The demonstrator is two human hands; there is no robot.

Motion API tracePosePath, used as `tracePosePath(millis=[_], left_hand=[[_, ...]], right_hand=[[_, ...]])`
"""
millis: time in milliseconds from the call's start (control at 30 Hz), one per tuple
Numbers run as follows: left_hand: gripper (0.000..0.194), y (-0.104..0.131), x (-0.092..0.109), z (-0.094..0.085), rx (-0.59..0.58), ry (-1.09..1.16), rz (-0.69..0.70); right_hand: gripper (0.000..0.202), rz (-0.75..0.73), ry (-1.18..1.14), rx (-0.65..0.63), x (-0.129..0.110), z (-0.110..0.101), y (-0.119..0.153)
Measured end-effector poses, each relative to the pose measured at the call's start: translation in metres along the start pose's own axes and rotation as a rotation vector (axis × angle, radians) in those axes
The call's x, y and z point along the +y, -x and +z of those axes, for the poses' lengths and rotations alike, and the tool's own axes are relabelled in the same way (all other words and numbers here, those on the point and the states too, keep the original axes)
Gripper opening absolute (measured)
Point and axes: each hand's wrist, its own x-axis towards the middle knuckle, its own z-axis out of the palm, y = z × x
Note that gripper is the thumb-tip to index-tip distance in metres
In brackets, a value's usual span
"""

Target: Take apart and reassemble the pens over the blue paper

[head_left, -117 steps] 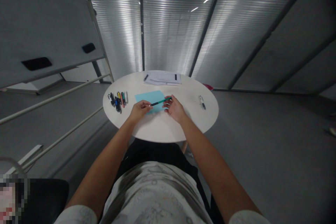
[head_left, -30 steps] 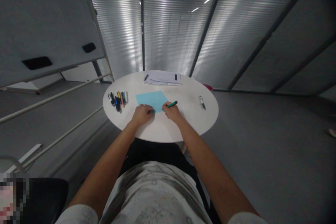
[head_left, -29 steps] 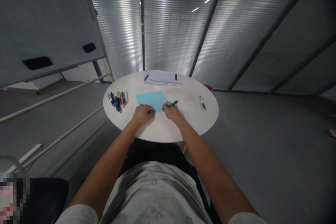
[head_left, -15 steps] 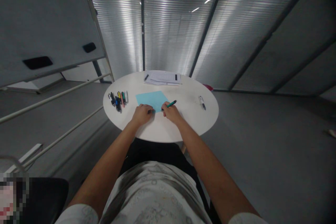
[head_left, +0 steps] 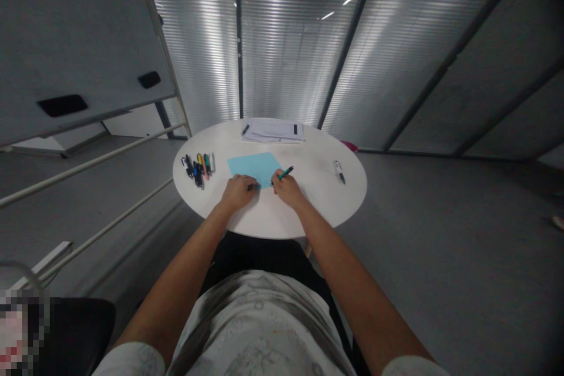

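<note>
A light-blue sheet of paper lies slightly askew on the white round table. My right hand is closed around a green-and-black marker, whose lower end points down at the sheet's right side; its tip is too small to make out. Across the lower left of the paper rests my left hand, its fingers bent around a small black cap-like piece. The sheet's near left corner is hidden under that hand.
Several pens and markers lie bunched at the table's left. Printed papers are stacked at the far edge, and a white marker with a dark end lies on the right. A whiteboard frame stands to the left, a black chair lower left.
The marker in my right hand has shifted a little, its upper end now slightly left and higher. My left hand and the paper stay nearly where they were.
</note>
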Motion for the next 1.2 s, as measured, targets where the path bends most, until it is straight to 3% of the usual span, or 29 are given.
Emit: tracePosePath(millis=[167, 267, 467, 633, 833, 1000, 1067, 1200], left_hand=[[0.031, 0.0, 0.001, 0.0, -0.001, 0.012, -0.01], [0.03, 0.0, 0.002, -0.002, -0.01, 0.019, -0.02], [0.03, 0.0, 0.003, -0.003, -0.021, 0.043, -0.042], [0.03, 0.001, 0.004, -0.005, -0.019, 0.054, -0.052], [0.032, 0.002, 0.0, -0.002, 0.004, 0.041, -0.014], [0.034, 0.001, -0.005, 0.002, -0.002, 0.033, -0.009], [0.034, 0.001, -0.006, 0.003, -0.008, 0.036, -0.008], [0.033, 0.0, -0.006, 0.002, -0.023, 0.036, -0.022]], right_hand=[[0.014, 0.027, -0.014, 0.036, 0.003, -0.002, -0.002], [0.008, 0.049, -0.152, 0.091, 0.006, 0.001, -0.003], [0.026, 0.19, -0.466, 0.203, 0.014, 0.009, -0.005], [0.019, 0.184, -0.606, 0.42, 0.018, 0.005, -0.01], [0.031, 0.358, -1.051, 0.538, 0.016, -0.01, -0.013], [0.017, 0.494, -1.366, 0.538, 0.017, -0.018, -0.012], [0.025, 0.507, -1.363, 0.532, 0.017, -0.017, -0.013], [0.059, 0.457, -1.289, 0.567, 0.015, -0.012, -0.013]])
